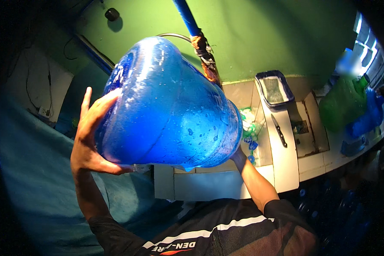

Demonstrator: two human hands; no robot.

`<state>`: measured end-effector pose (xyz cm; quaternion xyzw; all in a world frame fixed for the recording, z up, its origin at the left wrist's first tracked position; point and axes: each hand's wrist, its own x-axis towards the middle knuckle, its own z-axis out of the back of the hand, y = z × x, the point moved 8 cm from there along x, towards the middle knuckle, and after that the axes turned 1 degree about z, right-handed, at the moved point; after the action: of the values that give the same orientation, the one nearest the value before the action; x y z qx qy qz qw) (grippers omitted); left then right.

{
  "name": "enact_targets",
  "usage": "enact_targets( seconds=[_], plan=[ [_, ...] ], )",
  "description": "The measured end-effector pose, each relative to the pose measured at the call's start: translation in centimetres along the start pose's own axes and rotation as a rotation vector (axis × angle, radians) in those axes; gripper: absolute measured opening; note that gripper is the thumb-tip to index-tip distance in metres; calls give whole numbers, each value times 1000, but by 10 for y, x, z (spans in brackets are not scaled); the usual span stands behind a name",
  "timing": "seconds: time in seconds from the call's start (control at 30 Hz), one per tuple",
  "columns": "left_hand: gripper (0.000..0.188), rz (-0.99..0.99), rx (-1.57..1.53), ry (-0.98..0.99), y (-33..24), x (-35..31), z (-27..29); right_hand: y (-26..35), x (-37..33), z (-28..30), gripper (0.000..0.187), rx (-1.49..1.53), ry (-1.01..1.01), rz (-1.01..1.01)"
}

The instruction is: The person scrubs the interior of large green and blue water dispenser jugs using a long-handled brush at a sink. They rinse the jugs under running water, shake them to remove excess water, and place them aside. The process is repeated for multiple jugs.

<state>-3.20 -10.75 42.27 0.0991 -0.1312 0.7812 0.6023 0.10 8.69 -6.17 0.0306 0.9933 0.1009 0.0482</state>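
1. Bottle, big and blue, is tipped on its side in front of you, above the tiled counter.
2. Your left hand is spread around its left end, fingers up the side and thumb below.
3. Your right forearm reaches behind its other end; that hand's grip you cannot tell.
4. Right of it, a knife lies near a tub.

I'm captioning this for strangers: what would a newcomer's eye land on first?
Probably the big, glossy blue jug filling the centre, its left end in the left hand. Next might come the black-handled knife lying on the white tiled ledge to its right, then the green container near the right edge.
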Motion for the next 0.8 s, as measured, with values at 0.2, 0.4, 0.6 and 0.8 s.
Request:
enact_targets(
  seconds=[0.2, 0.4, 0.6, 0.8],
  plan=[
    [125, -114, -8, 3, -10, 4, 12, -9, 2, 8, 58, 16, 33, -16],
    [128, -98, 4, 45, -5, 6, 22, -16, 6, 9, 60, -69, -14, -10],
    [129, -80, -115, -31, 0, 0, 39, -26, 15, 3, 59, -47, 25, -28],
    [127, -207, 50, -9, -15, 4, 56, -27, 11, -15, 65, -71, 101, -37]
  ],
)
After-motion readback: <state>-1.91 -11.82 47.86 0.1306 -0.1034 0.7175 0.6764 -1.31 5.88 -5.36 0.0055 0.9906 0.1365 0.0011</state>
